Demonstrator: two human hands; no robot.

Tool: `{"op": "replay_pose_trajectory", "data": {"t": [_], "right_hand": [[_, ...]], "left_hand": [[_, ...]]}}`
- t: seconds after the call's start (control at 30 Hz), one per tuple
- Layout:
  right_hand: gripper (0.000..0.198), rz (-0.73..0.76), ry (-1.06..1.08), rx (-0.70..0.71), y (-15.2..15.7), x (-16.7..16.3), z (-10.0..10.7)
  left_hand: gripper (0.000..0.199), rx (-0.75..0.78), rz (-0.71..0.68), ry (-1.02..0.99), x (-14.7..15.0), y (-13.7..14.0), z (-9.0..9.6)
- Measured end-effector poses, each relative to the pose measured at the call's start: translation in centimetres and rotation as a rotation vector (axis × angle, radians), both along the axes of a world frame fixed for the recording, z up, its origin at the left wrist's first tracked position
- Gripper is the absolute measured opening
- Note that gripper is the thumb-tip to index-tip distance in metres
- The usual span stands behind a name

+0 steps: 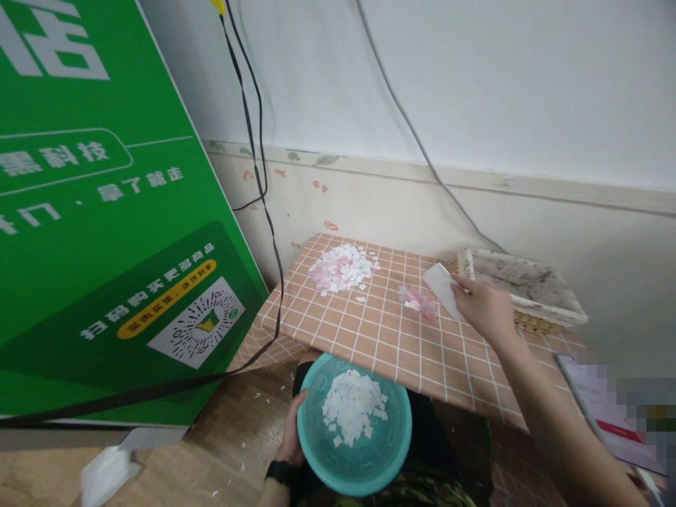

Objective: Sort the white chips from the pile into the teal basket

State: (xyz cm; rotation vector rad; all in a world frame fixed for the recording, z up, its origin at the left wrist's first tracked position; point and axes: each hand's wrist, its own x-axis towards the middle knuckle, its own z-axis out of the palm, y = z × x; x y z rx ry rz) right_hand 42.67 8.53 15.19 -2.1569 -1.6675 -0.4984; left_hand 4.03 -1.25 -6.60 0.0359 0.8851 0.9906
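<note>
White card (441, 287) in right hand (483, 306) seems to slant longways toward table's bare front edge (404, 373); left hand (290, 438) holds bowl (391, 451).

Blk wristband (283, 473), L; dk trousers (429, 429); camo garment (422, 491)

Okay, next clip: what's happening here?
A seated person steadies a teal basket of small white pieces with the left hand. The right hand holds a flat white card beside a small pinkish heap on the checked tablecloth. A larger pink-and-white pile lies farther left.
</note>
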Motion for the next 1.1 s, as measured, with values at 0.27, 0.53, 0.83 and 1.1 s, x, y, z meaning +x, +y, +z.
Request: {"op": "replay_pose_trajectory", "data": {"t": [0.27,0.53,0.83,1.1], "right_hand": [[0.043,0.009,0.058,0.072,-1.2,-0.3,-5.3],[0.041,0.127,0.126,0.061,-0.1,-2.0,-7.1],[0.04,0.249,0.315,0.228,2.4,-4.7,-5.1],[0.039,0.471,0.448,0.132,5.5,-8.0,-5.2]], "left_hand": [[0.031,-0.021,-0.048,-0.018,0.3,-0.2,0.6],[0.035,-0.016,-0.041,0.016,-0.3,-1.5,1.1],[0.026,0.017,-0.056,-0.049,-0.5,-3.4,0.7],[0.025,0.013,-0.012,-0.072,-1.0,-4.1,0.0]]}}
